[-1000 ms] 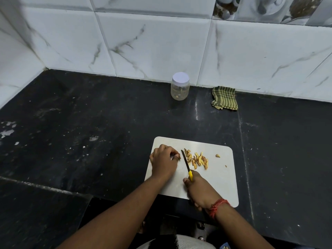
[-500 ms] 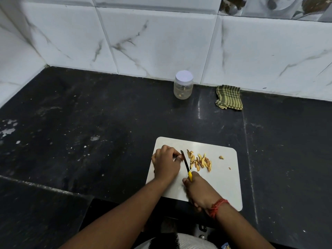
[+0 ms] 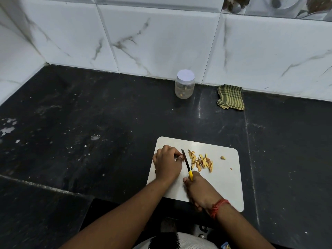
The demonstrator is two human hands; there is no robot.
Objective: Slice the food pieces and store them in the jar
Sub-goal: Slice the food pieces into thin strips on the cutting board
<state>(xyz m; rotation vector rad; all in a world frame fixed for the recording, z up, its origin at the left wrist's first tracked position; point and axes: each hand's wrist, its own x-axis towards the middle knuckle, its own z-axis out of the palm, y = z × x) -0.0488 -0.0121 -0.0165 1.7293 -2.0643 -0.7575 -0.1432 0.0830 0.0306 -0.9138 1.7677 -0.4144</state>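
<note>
Grip check first: the left hand (image 3: 167, 163) is curled, fingertips pinching a small food piece (image 3: 181, 157) down on the cutting board (image 3: 224, 180), while the right hand (image 3: 199, 190) is wrapped round the yellow handle of the knife (image 3: 186, 162), blade angled just beside those fingertips. Compared with a second ago, little has shifted on the board: both hands sit in the same spots, the blade has the same slant, and the pile of slices (image 3: 201, 160) lies just right of the blade as before. What has changed is the view, which has tilted so the jar (image 3: 184, 84) and the checked cloth (image 3: 230, 97) sit a touch further right and higher. The jar stands with its white lid on at the back of the dark desk (image 3: 89, 132), against the tiled wall, well apart from the board. Hard to make out: the piece under the left fingers is almost wholly covered, most of the knife handle is buried in the right fist, and the jar's contents are just a few blurry bits at the bottom.
</note>
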